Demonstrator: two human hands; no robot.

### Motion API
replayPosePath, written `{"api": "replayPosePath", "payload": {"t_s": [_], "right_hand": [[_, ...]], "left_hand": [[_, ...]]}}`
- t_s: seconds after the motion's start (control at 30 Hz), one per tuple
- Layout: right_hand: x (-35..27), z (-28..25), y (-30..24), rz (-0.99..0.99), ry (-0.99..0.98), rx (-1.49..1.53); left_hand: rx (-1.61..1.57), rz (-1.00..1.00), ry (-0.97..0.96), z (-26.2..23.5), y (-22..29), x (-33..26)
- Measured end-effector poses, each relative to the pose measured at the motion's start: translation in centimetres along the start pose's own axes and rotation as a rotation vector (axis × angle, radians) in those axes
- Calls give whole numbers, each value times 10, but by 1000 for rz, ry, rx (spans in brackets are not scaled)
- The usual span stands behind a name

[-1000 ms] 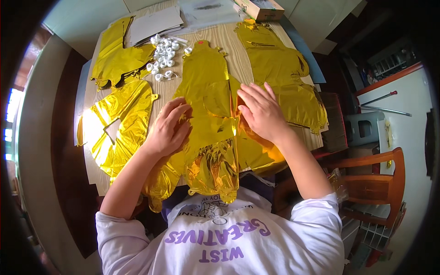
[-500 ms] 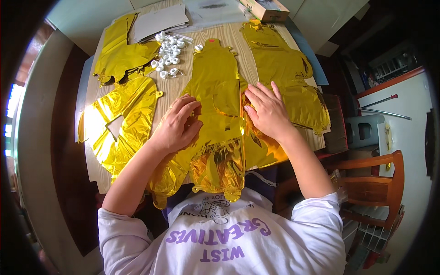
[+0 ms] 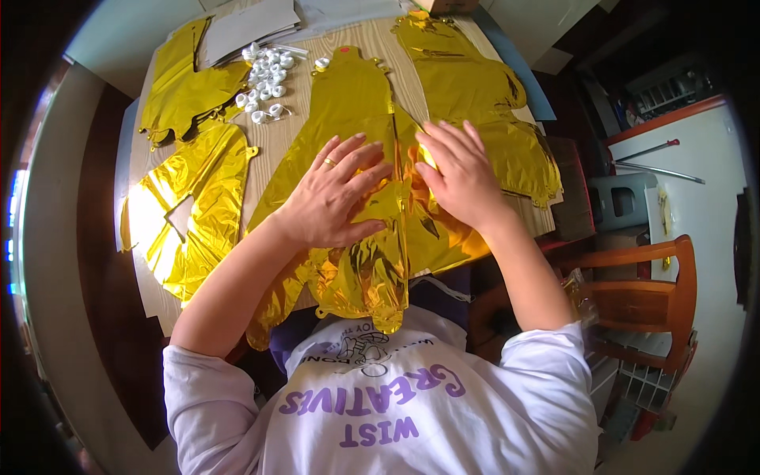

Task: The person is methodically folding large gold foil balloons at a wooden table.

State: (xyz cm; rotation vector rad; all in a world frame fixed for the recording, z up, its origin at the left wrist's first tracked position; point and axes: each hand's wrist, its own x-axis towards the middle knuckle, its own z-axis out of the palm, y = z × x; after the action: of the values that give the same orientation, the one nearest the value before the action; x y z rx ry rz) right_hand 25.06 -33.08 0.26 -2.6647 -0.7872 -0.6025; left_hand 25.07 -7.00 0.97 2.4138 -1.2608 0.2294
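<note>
A flat gold foil balloon lies along the middle of the table, its lower end reaching over the near edge toward my shirt. Spread on top of it is my left hand, fingers apart, a ring on one finger. My right hand rests with extended fingers on the foil's right part, beside a raised fold running down the balloon. Neither hand grasps anything that I can see. The foil under both palms is hidden. A small white ribbon roll sits at the balloon's far end, next to a red dot.
Stacked gold foil balloons lie at the right. Another stack is at the far left, and a gold balloon with a diamond-shaped hole lies nearer. Several white ribbon rolls cluster beside grey sheets. A wooden chair stands right.
My left hand has moved right, from the balloon's left edge onto its middle, and its fingers have spread. My right hand stays nearly in place. The whole view has shifted slightly.
</note>
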Motion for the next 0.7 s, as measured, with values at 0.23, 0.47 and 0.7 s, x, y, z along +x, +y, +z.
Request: {"api": "replayPosePath", "payload": {"t_s": [0.23,0.47,0.7], "right_hand": [[-111,-71,-33,558,204,123],[-219,10,-28,1476,352,1190],[-184,-39,-53,1124,353,1654]], "left_hand": [[-58,-30,-1,10,1,-1],[-83,-50,18,15,2,-1],[-35,-79,4,16,0,-4]]}}
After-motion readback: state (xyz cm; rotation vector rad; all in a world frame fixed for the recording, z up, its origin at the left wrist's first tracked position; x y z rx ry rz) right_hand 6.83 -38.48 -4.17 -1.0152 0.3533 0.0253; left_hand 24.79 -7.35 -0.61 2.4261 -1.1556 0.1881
